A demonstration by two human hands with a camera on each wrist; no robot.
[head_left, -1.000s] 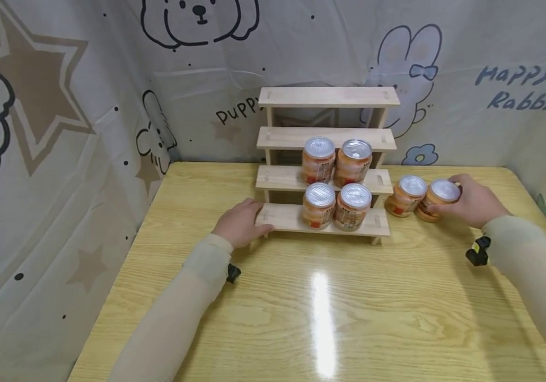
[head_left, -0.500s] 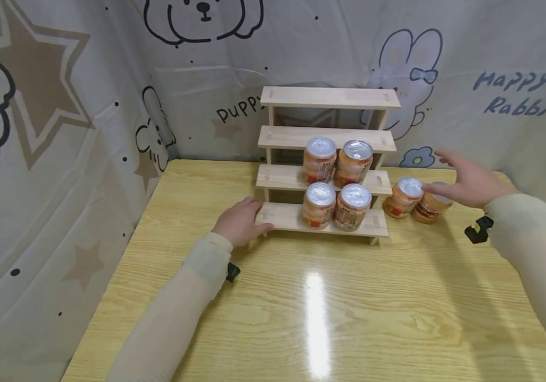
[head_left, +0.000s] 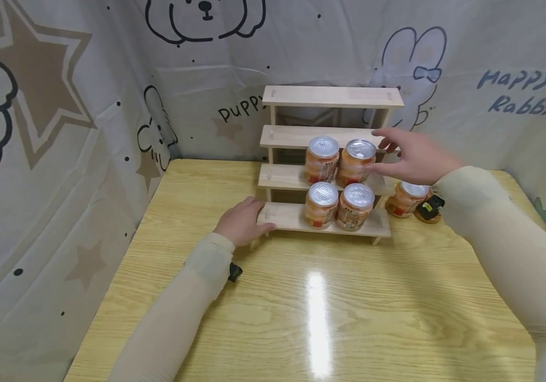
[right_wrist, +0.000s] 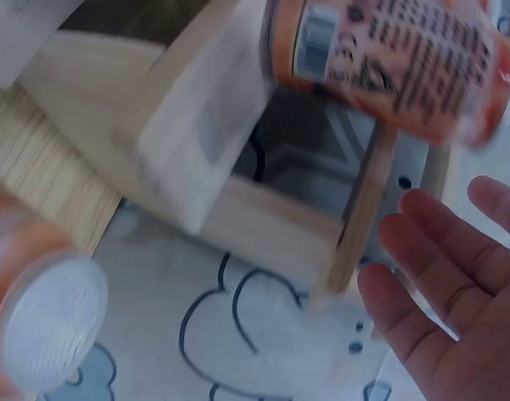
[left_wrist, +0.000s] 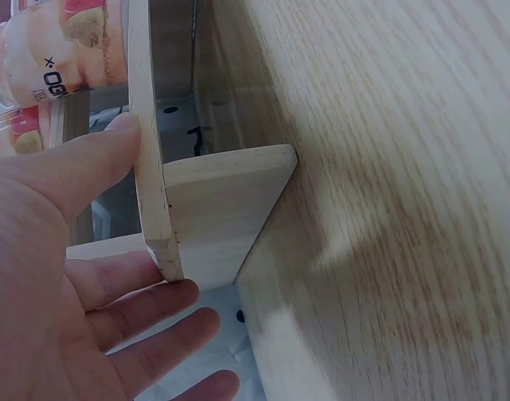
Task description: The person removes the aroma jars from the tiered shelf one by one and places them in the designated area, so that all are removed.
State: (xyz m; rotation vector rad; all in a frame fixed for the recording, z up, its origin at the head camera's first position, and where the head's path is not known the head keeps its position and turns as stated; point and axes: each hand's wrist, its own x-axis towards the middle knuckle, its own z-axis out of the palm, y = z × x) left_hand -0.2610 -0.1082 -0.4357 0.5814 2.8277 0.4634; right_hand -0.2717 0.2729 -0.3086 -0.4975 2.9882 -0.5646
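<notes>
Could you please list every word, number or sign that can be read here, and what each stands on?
"PUPPY": on the backdrop, left of the rack.
"Happy Rabbit": on the backdrop, at right.
Can in the left wrist view: bold sideways letters, not surely readable.
Upper can in the right wrist view: barcode; print too blurred to read.
Cans in the head view: labels too small to read.
</notes>
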